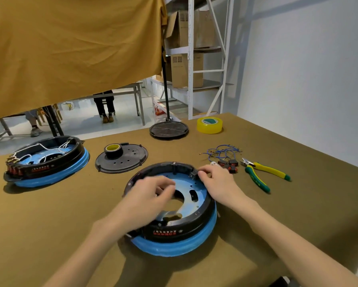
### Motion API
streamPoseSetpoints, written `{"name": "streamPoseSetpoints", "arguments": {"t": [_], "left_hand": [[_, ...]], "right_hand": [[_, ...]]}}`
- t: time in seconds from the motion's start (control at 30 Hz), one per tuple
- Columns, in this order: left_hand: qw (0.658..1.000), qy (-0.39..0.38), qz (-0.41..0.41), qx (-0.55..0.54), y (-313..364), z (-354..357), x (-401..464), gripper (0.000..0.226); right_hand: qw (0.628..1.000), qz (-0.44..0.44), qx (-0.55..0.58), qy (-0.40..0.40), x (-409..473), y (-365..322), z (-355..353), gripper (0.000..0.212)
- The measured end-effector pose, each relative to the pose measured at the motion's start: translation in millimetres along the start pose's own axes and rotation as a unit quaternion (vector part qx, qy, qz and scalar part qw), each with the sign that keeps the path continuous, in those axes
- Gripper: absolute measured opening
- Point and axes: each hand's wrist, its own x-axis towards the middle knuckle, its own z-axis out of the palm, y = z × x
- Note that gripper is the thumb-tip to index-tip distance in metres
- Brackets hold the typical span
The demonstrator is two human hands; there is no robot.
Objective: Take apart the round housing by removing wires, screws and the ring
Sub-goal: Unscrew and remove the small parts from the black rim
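The round housing lies under both hands. The right hand curls its fingers over the black ring at the far rim. The left hand, blurred, hovers above the blue plate; whether it holds anything I cannot tell.

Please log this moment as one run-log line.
left hand: inside round housing, blurred | right hand: on housing rim | pliers: idle on table

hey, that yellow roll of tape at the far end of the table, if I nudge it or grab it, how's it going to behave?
The yellow tape roll lies flat on its side, so a nudge would probably slide it over the table cloth rather than roll it. It looks hollow-cored and fairly thick, so likely light but stiff enough to hold its shape. Stood on edge, it would probably roll.
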Motion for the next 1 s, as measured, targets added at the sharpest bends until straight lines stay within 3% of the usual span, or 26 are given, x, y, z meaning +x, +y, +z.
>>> {"name": "streamPoseSetpoints", "arguments": {"t": [0.1,0.23,0.37,0.43,0.5,0.6,0.7,0.87,1.0], "left_hand": [[0.996,0.003,0.043,0.076,6.3,19.6,-9.8,0.053],[0.996,0.036,0.077,0.030,-4.8,2.2,0.1,0.023],[0.985,0.077,0.049,0.149,-19.4,-21.6,10.7,0.021],[0.988,0.087,0.028,0.122,-10.7,-15.8,13.5,0.020],[0.997,0.032,0.003,0.064,11.6,0.7,14.5,0.033],[0.994,-0.047,-0.004,0.100,33.0,31.7,17.7,0.056],[0.997,-0.032,0.014,0.067,29.3,39.8,20.8,0.043],[0.992,-0.097,0.085,-0.014,14.2,29.2,16.8,0.044],[0.984,-0.150,0.065,-0.071,5.4,8.4,21.4,0.033]], "right_hand": [[0.998,0.000,-0.013,0.067,-12.8,-1.4,1.9,0.045],[0.994,-0.017,0.108,0.012,-33.9,-3.6,-1.1,0.053],[0.999,-0.018,0.001,0.046,-44.4,-3.7,-8.9,0.054],[0.996,-0.030,-0.025,0.085,-34.3,-6.8,-10.3,0.055],[0.997,-0.031,0.044,0.052,-19.8,-11.7,-6.5,0.052],[0.987,-0.011,0.158,-0.015,-8.2,-12.5,7.7,0.040],[0.978,0.004,0.209,-0.006,-9.2,-3.1,16.0,0.042],[0.977,0.004,0.211,0.024,-18.6,6.0,19.0,0.043],[0.984,-0.021,0.178,0.002,-23.7,14.5,10.3,0.044]]}}
